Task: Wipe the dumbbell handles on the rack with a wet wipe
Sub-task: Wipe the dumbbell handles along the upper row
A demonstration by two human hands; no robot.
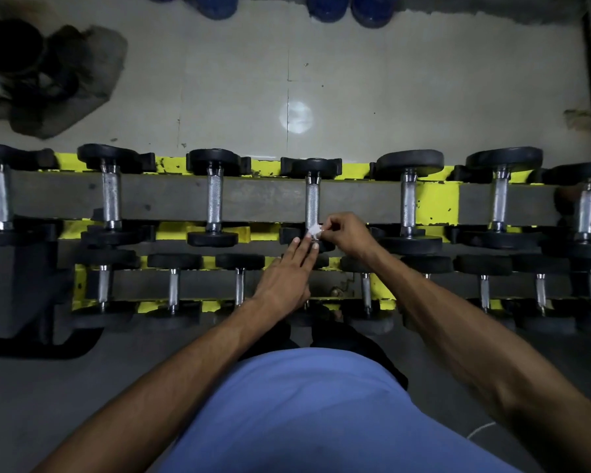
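- The right hand (347, 235) pinches the wet wipe (314, 231) in curled fingers, right at the near end of one shiny dumbbell handle (312, 203).
- The left hand (287, 274) is flat with straight fingers, its tips just beside the wipe.
- This looks like the wiping step on this handle.
- Next, the wipe should rub up the bar, away from the fingertips.

I see a pale tiled floor (423, 80), a round bright light spot (296, 117) on it, blue round containers (372, 10) at the top edge, a dark blurred heap (79, 76) top left
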